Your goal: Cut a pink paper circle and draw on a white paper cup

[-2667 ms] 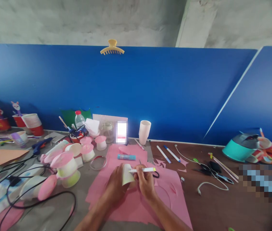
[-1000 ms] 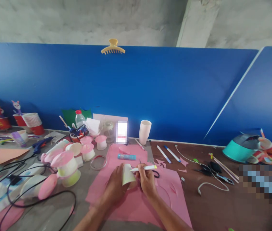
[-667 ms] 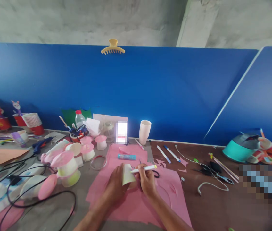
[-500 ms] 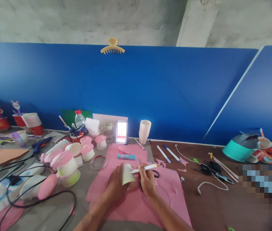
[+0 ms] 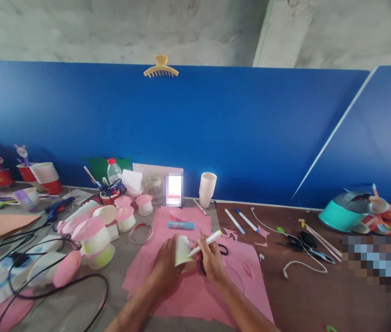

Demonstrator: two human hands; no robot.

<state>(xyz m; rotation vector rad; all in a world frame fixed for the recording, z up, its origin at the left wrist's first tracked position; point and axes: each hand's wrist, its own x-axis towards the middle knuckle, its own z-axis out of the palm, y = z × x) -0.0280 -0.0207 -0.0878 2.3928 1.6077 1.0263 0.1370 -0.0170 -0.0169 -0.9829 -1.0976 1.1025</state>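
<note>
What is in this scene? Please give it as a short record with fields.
left hand: holds a white paper cup on its side
right hand: holds a white marker, tip at the cup
under the hands: pink paper sheet
beyond the hands: blue glue stick, stack of white cups
backdrop: blue board
</note>
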